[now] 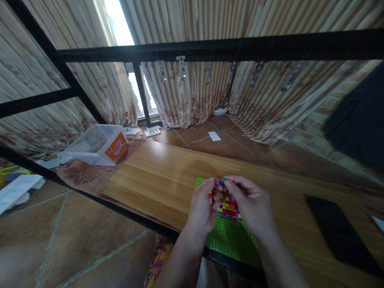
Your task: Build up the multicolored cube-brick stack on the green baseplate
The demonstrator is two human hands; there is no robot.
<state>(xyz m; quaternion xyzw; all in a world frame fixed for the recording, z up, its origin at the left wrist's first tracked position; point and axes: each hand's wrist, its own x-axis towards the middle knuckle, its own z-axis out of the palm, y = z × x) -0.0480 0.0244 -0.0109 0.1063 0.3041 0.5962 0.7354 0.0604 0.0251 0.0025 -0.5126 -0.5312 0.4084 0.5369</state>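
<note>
A green studded baseplate [231, 238] lies at the table's front edge, beneath my hands. On it is a low block of multicoloured toy bricks [229, 209], partly covered by my fingers. My left hand [201, 206] is curled, with a few small red and yellow toy bricks [211, 195] against its fingers. Between the thumb and fingers of my right hand [253, 200] is a small green toy brick [223, 181]. A bluish piece touches it near my left fingertips; whether the two are joined I cannot tell.
The wooden table [162, 172] extends to both sides. A dark flat object [339, 232] lies at the right. Farther left stands a clear plastic box [90, 140] with an orange label. A black metal frame bar [240, 48] crosses ahead, with metal clips hanging below it.
</note>
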